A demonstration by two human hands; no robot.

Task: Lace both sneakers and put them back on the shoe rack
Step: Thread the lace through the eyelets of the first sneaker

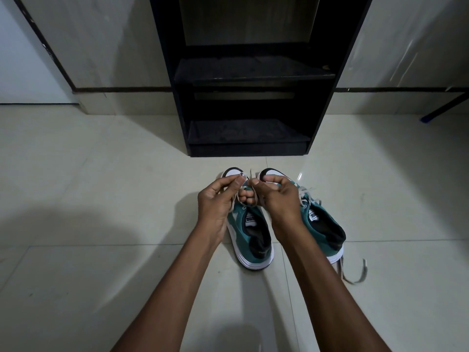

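Two teal sneakers with white toes and white soles stand side by side on the tiled floor, toes pointing at the rack. Over the left sneaker (250, 235) my left hand (219, 199) pinches one end of its beige lace (256, 199), and my right hand (278, 196) pinches the other end; both ends are pulled up above the eyelets. The right sneaker (324, 229) sits partly behind my right wrist, its loose lace (355, 273) trailing on the floor past the heel. The black shoe rack (253, 74) stands straight ahead with bare shelves.
Pale glossy floor tiles (101, 199) stretch out on both sides of the shoes. Beige wall panels with a dark skirting strip flank the rack. A dark bar with a blue foot (429, 118) reaches the floor at the far right.
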